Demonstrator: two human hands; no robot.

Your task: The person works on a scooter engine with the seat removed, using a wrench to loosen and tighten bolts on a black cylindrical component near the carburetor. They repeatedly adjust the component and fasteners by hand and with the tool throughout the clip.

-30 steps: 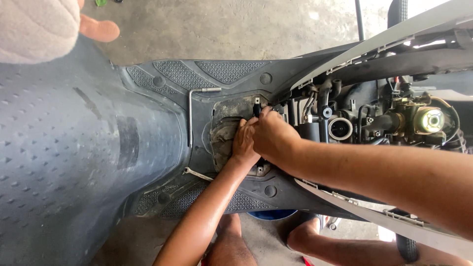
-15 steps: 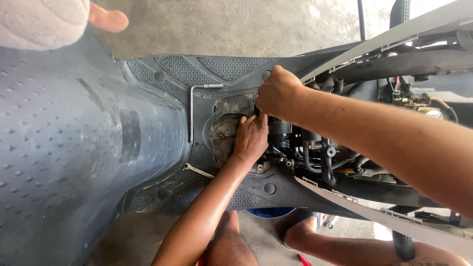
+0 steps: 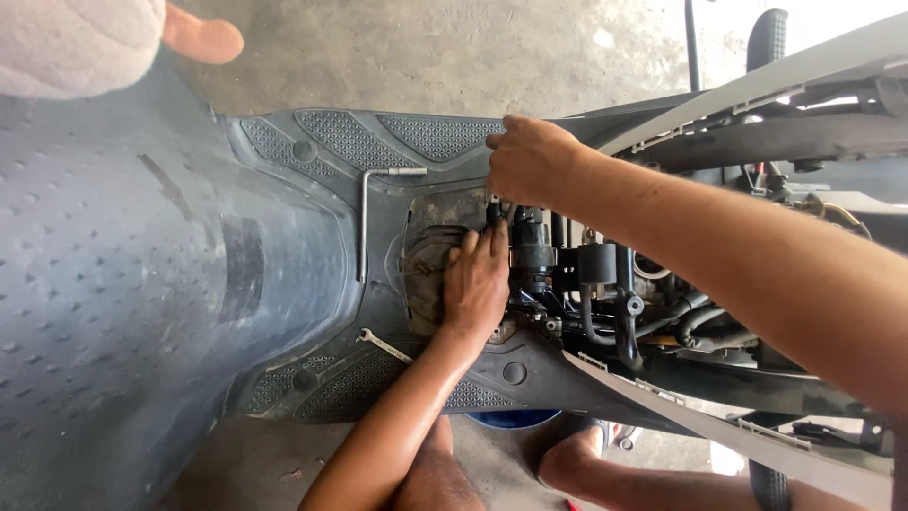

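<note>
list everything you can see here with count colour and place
scooter floorboard: 1, dark grey, centre
L-shaped wrench: 1, silver, on floorboard, left of opening
small spanner: 1, silver, lower floorboard
round cover: 1, dusty grey, in floorboard opening
hoses: several, black, engine bay at right
side panel: 1, grey, lower right
concrete floor: grey, top
left hand: 1, on round cover
right hand: 1, at upper edge of opening, fingers curled

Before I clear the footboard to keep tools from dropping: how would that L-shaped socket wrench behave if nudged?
The L-shaped socket wrench looks like solid metal, so probably stiff and heavy for its size. Its bend lies flat on the footboard, so it would likely slide rather than roll.
</note>
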